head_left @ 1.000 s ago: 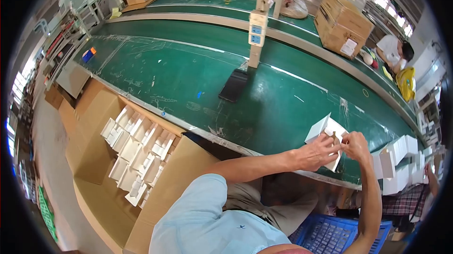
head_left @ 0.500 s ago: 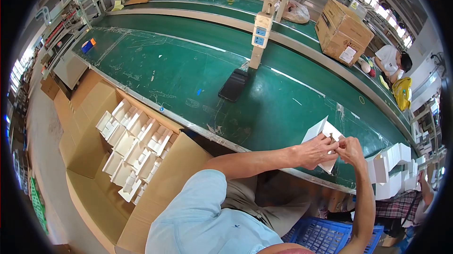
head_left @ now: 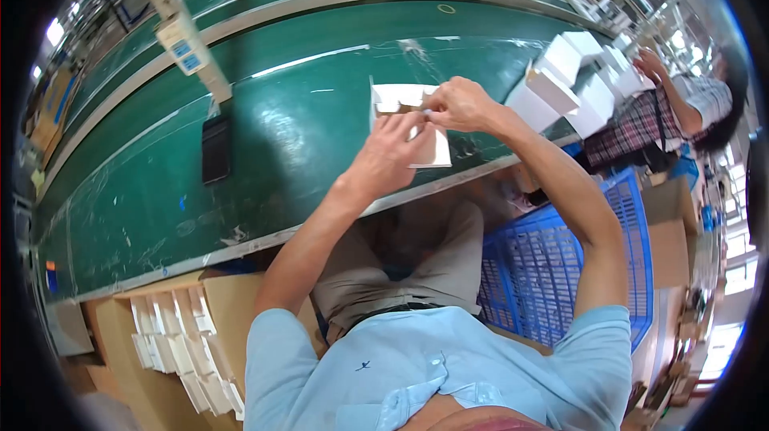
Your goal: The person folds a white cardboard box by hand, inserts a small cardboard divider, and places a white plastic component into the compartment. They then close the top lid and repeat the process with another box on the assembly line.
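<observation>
An open white cardboard box (head_left: 433, 152) lies near the front edge of the green work surface, its flap standing up on the left and something brownish inside. My left hand (head_left: 388, 152) grips the box from the near left side, its fingers bent over the opening. From the right, my right hand (head_left: 462, 105) closes in a pinch over the box. A tiny pale spot shows at its fingertips, but what it holds is too small to make out. The fingertips of both hands almost meet.
Left of the box lies a black phone (head_left: 216, 149). White boxes (head_left: 553, 94) are piled at the right, near a co-worker in a plaid garment (head_left: 625, 130). A blue crate (head_left: 533, 271) stands by my right side, and a carton of white dividers (head_left: 178, 339) at the lower left.
The view has swung to the right and down, so the box and hands sit nearer the middle. Both hands stay at the box, their fingers slightly shifted.
</observation>
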The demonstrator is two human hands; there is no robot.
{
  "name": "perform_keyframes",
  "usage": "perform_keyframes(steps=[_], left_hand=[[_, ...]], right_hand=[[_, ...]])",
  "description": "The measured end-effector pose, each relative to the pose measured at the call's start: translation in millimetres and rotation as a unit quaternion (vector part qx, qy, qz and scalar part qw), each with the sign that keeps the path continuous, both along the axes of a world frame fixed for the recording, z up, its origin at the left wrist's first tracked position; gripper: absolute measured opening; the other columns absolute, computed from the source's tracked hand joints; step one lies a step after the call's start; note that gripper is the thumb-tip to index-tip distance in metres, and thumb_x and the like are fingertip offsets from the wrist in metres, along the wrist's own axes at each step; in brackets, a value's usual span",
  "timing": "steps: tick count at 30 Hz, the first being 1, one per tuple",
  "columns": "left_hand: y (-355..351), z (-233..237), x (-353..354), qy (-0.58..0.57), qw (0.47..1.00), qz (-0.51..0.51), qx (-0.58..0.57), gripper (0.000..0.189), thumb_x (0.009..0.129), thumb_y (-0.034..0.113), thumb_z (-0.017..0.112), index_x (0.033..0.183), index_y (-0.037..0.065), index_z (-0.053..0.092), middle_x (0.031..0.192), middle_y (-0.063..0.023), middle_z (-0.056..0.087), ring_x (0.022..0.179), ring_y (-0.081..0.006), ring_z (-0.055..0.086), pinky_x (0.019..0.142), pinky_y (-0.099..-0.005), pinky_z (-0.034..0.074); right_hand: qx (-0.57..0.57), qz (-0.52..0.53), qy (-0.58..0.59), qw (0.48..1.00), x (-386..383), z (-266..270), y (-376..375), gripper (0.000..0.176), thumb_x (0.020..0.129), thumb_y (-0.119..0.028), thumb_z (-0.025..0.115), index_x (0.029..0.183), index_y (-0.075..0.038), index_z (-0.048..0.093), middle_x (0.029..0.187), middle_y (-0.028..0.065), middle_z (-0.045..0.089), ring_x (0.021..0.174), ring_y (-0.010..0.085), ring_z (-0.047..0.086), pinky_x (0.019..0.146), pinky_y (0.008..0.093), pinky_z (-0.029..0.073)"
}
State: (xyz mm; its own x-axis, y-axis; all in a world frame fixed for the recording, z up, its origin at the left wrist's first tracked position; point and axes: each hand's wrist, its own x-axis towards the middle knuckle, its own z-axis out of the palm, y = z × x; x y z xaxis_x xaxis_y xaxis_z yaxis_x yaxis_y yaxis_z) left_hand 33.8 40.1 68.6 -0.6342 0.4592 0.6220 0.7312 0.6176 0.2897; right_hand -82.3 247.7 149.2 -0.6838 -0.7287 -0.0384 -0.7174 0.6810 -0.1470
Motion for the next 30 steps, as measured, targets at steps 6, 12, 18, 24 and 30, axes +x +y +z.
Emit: perform_keyframes(steps=[6,12,18,24,30], left_hand=[[-2,1,0,0.005,1.0,0.017,-0.014,0.077,0.067,-0.002,0.079,0.143,0.008,0.065,0.144,-0.0156,0.06,0.135,-0.0367,0.059,0.11,-0.0515,0.047],[-1,3,3,0.009,0.998,0.034,-0.058,0.075,0.068,0.0,0.081,0.141,0.008,0.066,0.15,-0.0135,0.058,0.137,-0.0348,0.058,0.114,-0.0511,0.046],[-3,15,22,0.076,0.992,0.022,-0.098,0.065,0.076,0.013,0.088,0.138,0.01,0.069,0.155,-0.0098,0.06,0.14,-0.0322,0.058,0.115,-0.0525,0.045],[-34,33,32,0.105,0.994,0.002,-0.01,0.067,0.076,0.026,0.094,0.137,0.013,0.072,0.148,-0.0113,0.068,0.142,-0.0355,0.059,0.122,-0.0578,0.036],[-45,54,-18,-0.001,0.994,0.089,0.056,0.062,0.09,0.031,0.085,0.145,0.01,0.068,0.154,-0.0137,0.064,0.154,-0.0391,0.046,0.126,-0.0551,0.033]], right_hand=[[-0.116,0.004,0.065,0.991,11,19,6,0.034,0.081,-0.039,0.074,0.091,-0.007,0.083,0.073,0.0193,0.073,0.07,0.0408,0.073,0.069,0.0489,0.06],[-0.241,-0.082,0.097,0.962,52,75,34,0.029,0.089,-0.031,0.079,0.101,-0.005,0.082,0.059,0.0079,0.062,0.053,0.0193,0.06,0.056,0.0357,0.05],[-0.34,-0.285,0.174,0.879,127,100,190,0.027,0.095,-0.019,0.082,0.115,-0.002,0.081,0.074,-0.0064,0.061,0.067,0.0021,0.05,0.059,0.0232,0.04],[-0.173,-0.573,0.238,0.765,265,40,440,0.03,0.101,-0.03,0.076,0.111,-0.001,0.077,0.076,0.0039,0.064,0.071,0.0098,0.057,0.067,0.0329,0.049],[0.061,-0.585,0.151,0.794,395,-115,536,0.032,0.092,-0.032,0.077,0.1,-0.001,0.081,0.083,0.0237,0.074,0.079,0.0409,0.074,0.073,0.05,0.055]])
